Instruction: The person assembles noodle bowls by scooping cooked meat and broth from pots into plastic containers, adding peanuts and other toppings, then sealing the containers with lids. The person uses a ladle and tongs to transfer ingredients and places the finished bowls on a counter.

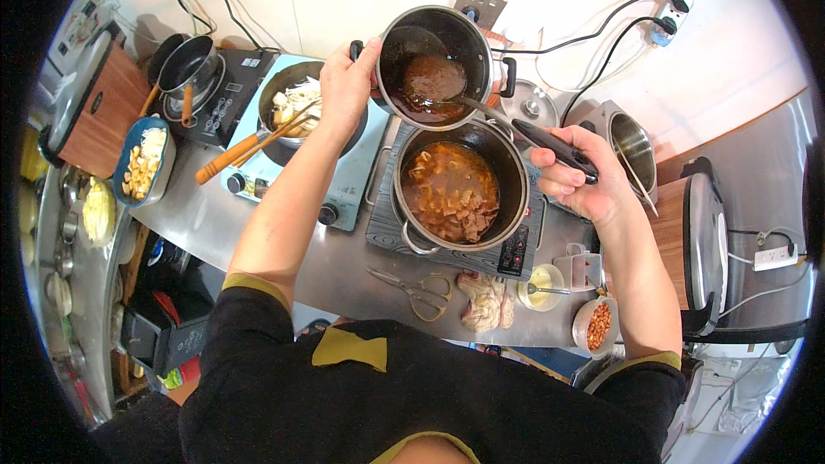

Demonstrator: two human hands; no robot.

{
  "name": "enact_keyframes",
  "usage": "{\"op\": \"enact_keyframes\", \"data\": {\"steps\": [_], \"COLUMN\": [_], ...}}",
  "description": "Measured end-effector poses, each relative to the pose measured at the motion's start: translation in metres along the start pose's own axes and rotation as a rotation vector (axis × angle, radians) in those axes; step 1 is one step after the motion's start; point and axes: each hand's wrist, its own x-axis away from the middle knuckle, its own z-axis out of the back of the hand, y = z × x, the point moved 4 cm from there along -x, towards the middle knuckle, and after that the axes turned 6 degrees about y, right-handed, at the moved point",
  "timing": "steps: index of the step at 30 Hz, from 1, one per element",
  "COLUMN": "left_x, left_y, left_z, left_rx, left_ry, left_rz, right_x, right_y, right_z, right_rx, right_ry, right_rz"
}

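Note:
My left hand (346,90) grips a dark-lined pot (397,56) by its left side handle. The pot is tilted toward me above a larger pot, with brown sauce (434,84) pooled inside. Closed around a black handle, my right hand (593,174) holds a long cooking utensil (554,149); its metal shaft reaches into the tilted pot and the sauce hides its head. Below, the larger pot (518,198) stands on a grey induction cooker (385,228). Sliced meat in reddish-brown broth (451,189) fills its lower part.
Left, a pan (269,103) with pale food and wooden-handled tools sits on a light-blue cooker (352,172). Scissors (417,294), a bundled cloth (484,301), a small bowl (557,273) and a cup of peanuts (612,339) line the front edge. Power cords (593,34) hang behind.

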Motion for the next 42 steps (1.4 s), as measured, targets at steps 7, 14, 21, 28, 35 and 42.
{"op": "enact_keyframes", "data": {"steps": [7,14,21,28,35,42], "left_x": [0.009,0.024,0.057,0.067,0.073,0.082], "left_y": [0.0,-0.008,0.0,-0.009,-0.006,0.005], "left_z": [-0.004,-0.003,0.004,0.014,0.032,0.034], "left_rx": [0.016,0.095,0.042,0.108,0.163,0.261], "left_ry": [0.064,0.182,0.326,0.377,0.401,0.386], "left_rz": [-0.02,-0.007,-0.083,-0.127,-0.098,-0.066], "right_x": [0.033,0.098,0.127,0.135,0.121,0.077], "right_y": [0.006,0.012,0.025,0.041,-0.005,0.018], "right_z": [0.002,0.025,0.071,0.106,0.053,0.069], "right_rx": [-0.009,0.057,0.36,1.11,2.001,2.072], "right_ry": [-0.021,-0.031,0.131,0.158,-0.056,0.024], "right_rz": [0.019,0.013,0.048,0.278,0.406,0.595]}}
